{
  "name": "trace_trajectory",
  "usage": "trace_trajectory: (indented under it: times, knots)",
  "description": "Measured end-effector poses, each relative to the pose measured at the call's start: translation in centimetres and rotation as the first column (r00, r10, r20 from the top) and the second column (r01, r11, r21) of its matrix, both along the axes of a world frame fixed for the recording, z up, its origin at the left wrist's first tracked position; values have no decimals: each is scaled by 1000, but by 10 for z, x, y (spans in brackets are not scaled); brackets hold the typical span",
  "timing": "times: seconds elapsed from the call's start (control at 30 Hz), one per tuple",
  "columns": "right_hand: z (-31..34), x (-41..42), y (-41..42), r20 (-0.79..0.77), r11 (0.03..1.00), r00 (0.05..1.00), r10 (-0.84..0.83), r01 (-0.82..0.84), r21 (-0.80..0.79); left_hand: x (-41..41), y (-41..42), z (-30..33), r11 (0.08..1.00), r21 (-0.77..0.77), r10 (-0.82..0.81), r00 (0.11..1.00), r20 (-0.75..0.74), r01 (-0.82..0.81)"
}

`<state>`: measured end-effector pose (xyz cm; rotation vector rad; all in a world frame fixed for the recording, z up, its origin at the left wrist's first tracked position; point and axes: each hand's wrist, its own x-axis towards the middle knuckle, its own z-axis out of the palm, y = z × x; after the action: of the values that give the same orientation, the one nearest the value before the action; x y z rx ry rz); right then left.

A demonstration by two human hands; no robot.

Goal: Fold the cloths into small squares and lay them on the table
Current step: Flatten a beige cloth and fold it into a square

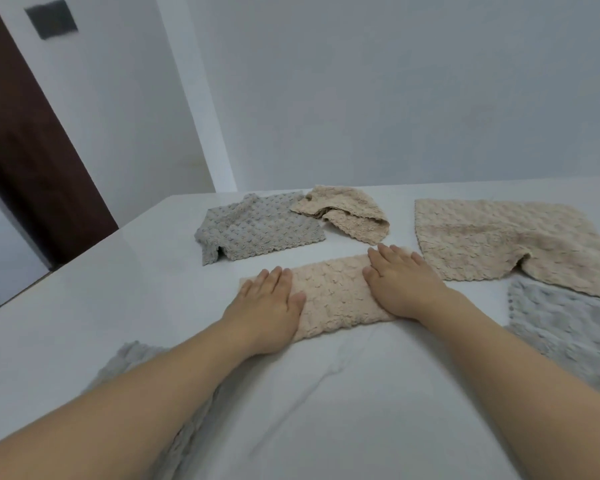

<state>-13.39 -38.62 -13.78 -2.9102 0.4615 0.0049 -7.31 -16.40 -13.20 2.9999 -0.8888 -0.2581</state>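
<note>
A beige cloth (333,292), folded into a long strip, lies on the white table (326,393) in front of me. My left hand (267,306) presses flat on its left end with straight fingers. My right hand (402,282) presses flat on its right end. Behind the strip lie a rumpled grey cloth (257,230) and a crumpled beige cloth (343,213). A larger beige cloth (499,240) is spread at the right. A grey cloth (568,327) lies at the right edge, and another grey cloth (136,362) shows under my left forearm.
The table stands against a white wall (395,98). Its left edge (49,275) runs diagonally, with a dark brown door (25,140) beyond it. Bare tabletop shows between my forearms near me.
</note>
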Motion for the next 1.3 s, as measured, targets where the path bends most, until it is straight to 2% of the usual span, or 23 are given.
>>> trace_trajectory:
  times: [0.07,0.1,0.2,0.3,0.43,0.53,0.6,0.8,0.87,0.93,0.97,1.03,1.13,1.23,1.3]
  knots:
    - [1,2,2,34,999,999,-30,31,-25,4,-8,13,996,82,42,999,-11,-41]
    - [2,4,4,77,999,997,-33,36,-41,6,-17,18,996,70,53,999,-5,-52]
    - [4,6,12,163,998,985,63,-68,20,-5,-46,16,992,-125,-13,999,50,19]
    - [-1,5,13,78,984,981,176,-175,-18,-26,-55,-7,986,-156,-42,995,89,55]
    - [-1,4,0,58,996,995,75,-73,-42,-24,-40,-4,988,-132,-72,996,46,78]
    - [5,1,4,156,987,988,4,21,-160,-26,-34,-2,991,-96,-86,995,40,90]
    - [13,0,10,211,980,977,-38,78,-183,-27,-40,-4,994,-97,-53,997,48,57]
    - [29,4,16,179,983,981,-77,105,-152,-23,-72,-6,993,-120,24,999,24,-21]
    - [21,9,11,262,996,965,-4,27,-85,-20,-75,-3,994,-111,20,1000,0,-20]
    - [13,12,8,319,990,942,100,-126,60,-15,-73,0,991,-130,16,998,-57,-23]
    - [9,13,7,291,977,942,167,-197,78,-13,-70,1,990,-142,16,998,-65,-25]
    - [3,14,4,152,968,957,246,-250,7,-12,-61,-1,989,-144,23,999,-22,-26]
    - [-1,13,-7,46,982,981,186,-184,-47,-15,-41,-3,990,-123,66,998,-4,-66]
    - [1,11,-14,25,996,996,91,-90,-19,-9,-24,9,987,8,160,986,-55,-160]
    - [1,11,-14,63,998,996,58,-57,-15,1,-28,23,980,71,185,983,16,-186]
